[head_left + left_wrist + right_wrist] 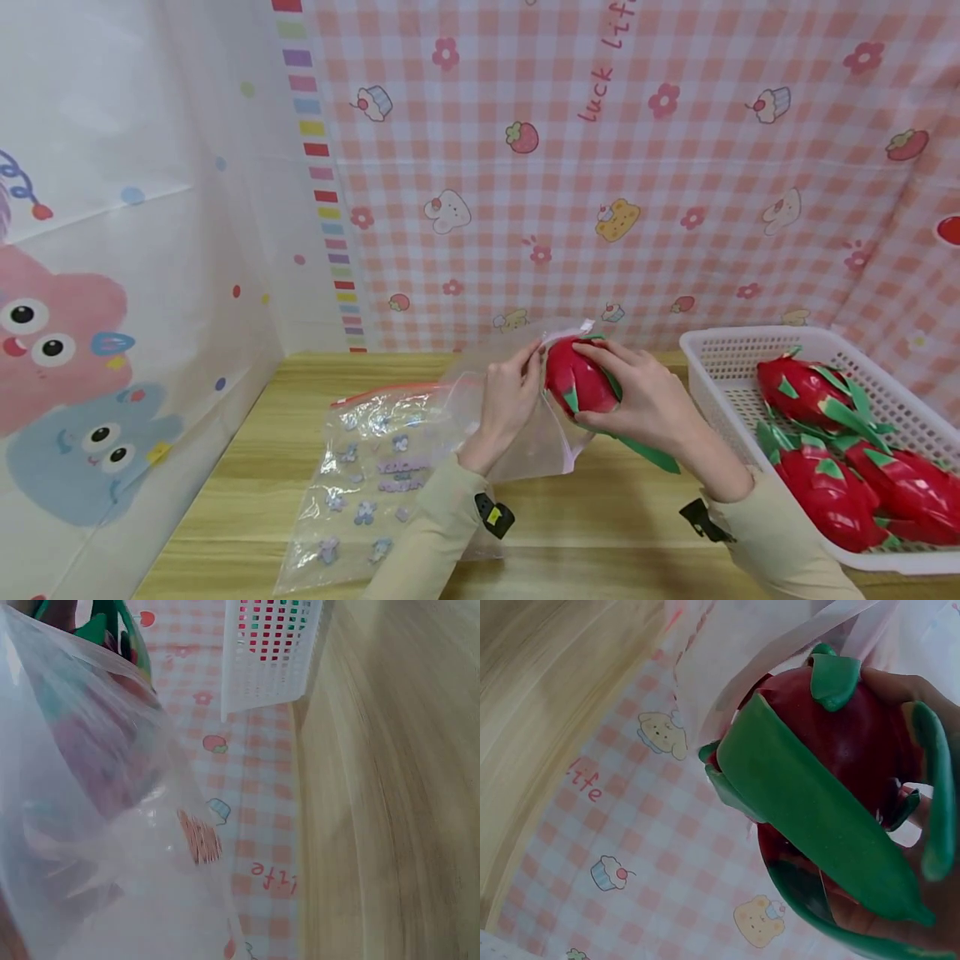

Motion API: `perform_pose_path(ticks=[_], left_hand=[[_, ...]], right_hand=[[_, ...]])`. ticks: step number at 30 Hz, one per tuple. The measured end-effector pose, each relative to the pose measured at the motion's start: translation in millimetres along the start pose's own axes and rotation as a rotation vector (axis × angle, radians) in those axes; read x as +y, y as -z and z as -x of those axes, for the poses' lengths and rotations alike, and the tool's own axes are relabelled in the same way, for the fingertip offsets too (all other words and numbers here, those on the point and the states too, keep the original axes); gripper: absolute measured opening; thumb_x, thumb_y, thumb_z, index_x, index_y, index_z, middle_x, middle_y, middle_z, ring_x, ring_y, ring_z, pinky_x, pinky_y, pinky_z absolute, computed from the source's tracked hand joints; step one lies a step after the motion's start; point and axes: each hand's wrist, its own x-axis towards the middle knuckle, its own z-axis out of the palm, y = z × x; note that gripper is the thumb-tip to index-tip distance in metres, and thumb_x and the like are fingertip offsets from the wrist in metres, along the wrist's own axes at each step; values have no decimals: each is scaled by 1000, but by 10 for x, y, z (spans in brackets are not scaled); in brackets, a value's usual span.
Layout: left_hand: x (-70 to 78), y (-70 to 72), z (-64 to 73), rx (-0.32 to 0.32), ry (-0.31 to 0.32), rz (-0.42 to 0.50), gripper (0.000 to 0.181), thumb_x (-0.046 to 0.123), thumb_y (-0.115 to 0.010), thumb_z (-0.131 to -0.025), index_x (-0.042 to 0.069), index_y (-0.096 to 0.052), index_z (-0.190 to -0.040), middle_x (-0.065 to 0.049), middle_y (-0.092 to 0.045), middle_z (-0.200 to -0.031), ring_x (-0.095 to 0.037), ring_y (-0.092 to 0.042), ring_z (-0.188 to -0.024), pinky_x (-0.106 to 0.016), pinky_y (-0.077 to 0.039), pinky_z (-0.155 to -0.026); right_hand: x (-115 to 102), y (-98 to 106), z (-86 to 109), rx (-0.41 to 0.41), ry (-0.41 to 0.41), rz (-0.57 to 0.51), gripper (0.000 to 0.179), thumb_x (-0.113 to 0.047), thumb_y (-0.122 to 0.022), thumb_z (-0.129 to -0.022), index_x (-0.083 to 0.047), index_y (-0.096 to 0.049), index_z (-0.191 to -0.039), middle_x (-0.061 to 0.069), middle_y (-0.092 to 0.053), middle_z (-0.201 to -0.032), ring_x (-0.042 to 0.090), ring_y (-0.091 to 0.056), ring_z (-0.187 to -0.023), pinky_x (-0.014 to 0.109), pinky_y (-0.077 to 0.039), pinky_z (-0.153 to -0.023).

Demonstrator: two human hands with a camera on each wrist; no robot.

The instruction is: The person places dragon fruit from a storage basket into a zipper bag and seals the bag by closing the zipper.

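Clutching artificial dragon fruit [572, 372] in right grip [651, 398], pinching translucent zip bag [534, 446] in left grip [510, 396]; could snag at the mouth because of splayed green leaves [651, 454].

From my end I see a pale wood table [240, 467] running under the left hand [510, 396] and the right hand [648, 396], its far edge meeting a pink-and-white checked cloth [480, 167] printed with flowers, cupcakes, strawberries and "luck life". To the right of the right hand I can follow that check round a corner, while well left of the left hand hangs a white sheet [202, 242] with coloured dots and cartoon faces, a strip [322, 196] of bright blocks dividing the two under soft light.
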Motion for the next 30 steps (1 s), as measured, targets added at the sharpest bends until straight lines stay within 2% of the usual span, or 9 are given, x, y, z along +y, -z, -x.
perform_pose_path(ticks=[2, 4, 6, 9, 13, 16, 21, 27, 30], left_hand=[[23, 9, 4, -8, 5, 13, 29, 10, -50, -96, -2, -64, -118, -18, -72, -100, -10, -66, -60, -10, -47, -52], [51, 20, 10, -13, 6, 18, 29, 9, -50, -96, -3, -64, -117, -20, -73, -88, -6, -53, -47, -10, -40, -44], [82, 26, 23, -13, 5, 4, 29, 10, -50, -95, -3, -65, -117, -20, -72, -80, -4, -44, -43, -11, -36, -40], [118, 17, 43, 2, 5, -22, 28, 11, -52, -95, -2, -66, -115, -20, -73, -85, -4, -58, -56, -11, -43, -47], [137, -8, 71, 6, 23, -12, 28, 11, -52, -95, -3, -66, -116, -21, -69, -106, -13, -68, -74, -12, -48, -54], [138, -15, 95, 6, 36, -2, 28, 10, -52, -94, -3, -66, -116, -23, -68, -106, -11, -62, -60, -9, -40, -45], [162, -5, 123, 7, 33, 13, 28, 10, -53, -94, -2, -66, -115, -23, -69, -104, -7, -53, -52, -7, -33, -41], [226, 33, 140, -31, 30, -19, 28, 12, -53, -95, 0, -66, -117, -20, -71, -103, -4, -50, -50, -7, -33, -41], [244, 48, 140, -44, 38, -43, 29, 13, -53, -95, -1, -66, -117, -19, -73, -87, -1, -45, -47, -8, -32, -40]], right_hand=[[-3, -27, -9, -3, 10, 1, 73, -36, -83, -68, -18, -55, -133, 17, -57, -132, 38, -61, -102, 49, -56, -73], [-4, -50, -21, -8, 4, -5, 73, -35, -83, -68, -16, -55, -133, 18, -57, -132, 37, -62, -99, 48, -56, -72], [-4, -74, -33, -9, -13, -20, 73, -34, -82, -68, -15, -55, -133, 18, -58, -130, 35, -64, -96, 46, -57, -71], [-8, -111, -49, -4, -51, -67, 71, -32, -81, -69, -13, -55, -132, 18, -63, -123, 31, -66, -90, 43, -57, -69], [-18, -152, -68, -13, -132, -144, 70, -32, -80, -70, -12, -54, -132, 17, -68, -111, 27, -68, -85, 39, -58, -67], [-23, -165, -81, -55, -224, -188, 71, -35, -78, -72, -13, -52, -134, 18, -68, -110, 26, -67, -83, 36, -57, -64], [-8, -190, -111, -115, -337, -233, 73, -39, -76, -74, -10, -50, -136, 21, -66, -112, 25, -66, -81, 31, -55, -61], [22, -224, -136, -125, -434, -279, 76, -43, -74, -76, -8, -47, -137, 25, -63, -115, 27, -64, -85, 30, -54, -61], [4, -239, -141, -104, -465, -293, 77, -44, -74, -76, -7, -46, -138, 25, -63, -117, 28, -64, -88, 30, -54, -62]])
